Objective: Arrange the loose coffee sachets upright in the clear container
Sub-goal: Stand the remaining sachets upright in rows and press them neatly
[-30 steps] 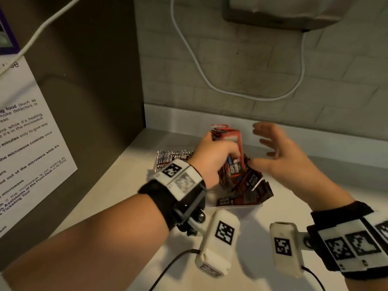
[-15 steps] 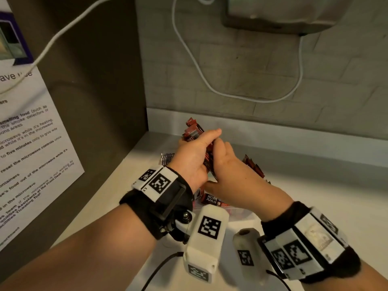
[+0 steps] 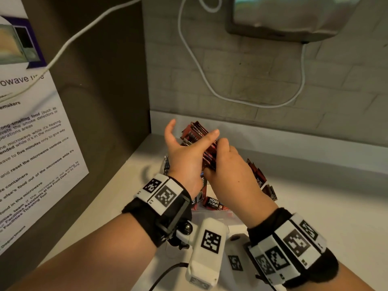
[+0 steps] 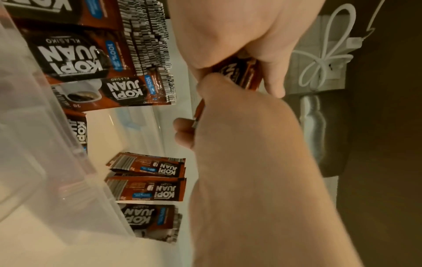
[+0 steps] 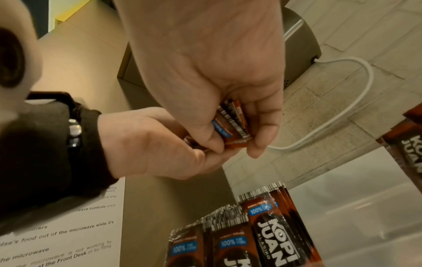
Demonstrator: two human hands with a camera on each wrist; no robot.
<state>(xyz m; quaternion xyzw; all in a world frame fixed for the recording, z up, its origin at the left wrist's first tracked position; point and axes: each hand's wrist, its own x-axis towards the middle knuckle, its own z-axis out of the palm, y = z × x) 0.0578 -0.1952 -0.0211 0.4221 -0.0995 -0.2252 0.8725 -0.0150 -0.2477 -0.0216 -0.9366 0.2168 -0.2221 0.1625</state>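
Note:
A bundle of red-brown coffee sachets [image 3: 196,134] is held in the air above the clear container [image 3: 212,214]. My left hand [image 3: 185,156] cups its upper part, with the fingers across it and the thumb lifted away. My right hand [image 3: 230,164] grips the bundle's lower end [image 5: 233,124] between thumb and fingers. More sachets [image 5: 262,233] stand upright at the container's left side, and others [image 3: 260,181] lean at its right. In the left wrist view, several loose sachets [image 4: 148,187] lie flat beside the container wall [image 4: 45,144].
The container sits on a white counter [image 3: 315,206] in a corner. A brown side panel with a printed notice [image 3: 31,154] stands on the left. On the tiled back wall, a white cable [image 3: 210,85] hangs below a mounted metal unit [image 3: 283,15].
My right hand, open and apart a second ago, has closed on the bundle's lower end. Both hands have raised the bundle above the container, and my left thumb has lifted off.

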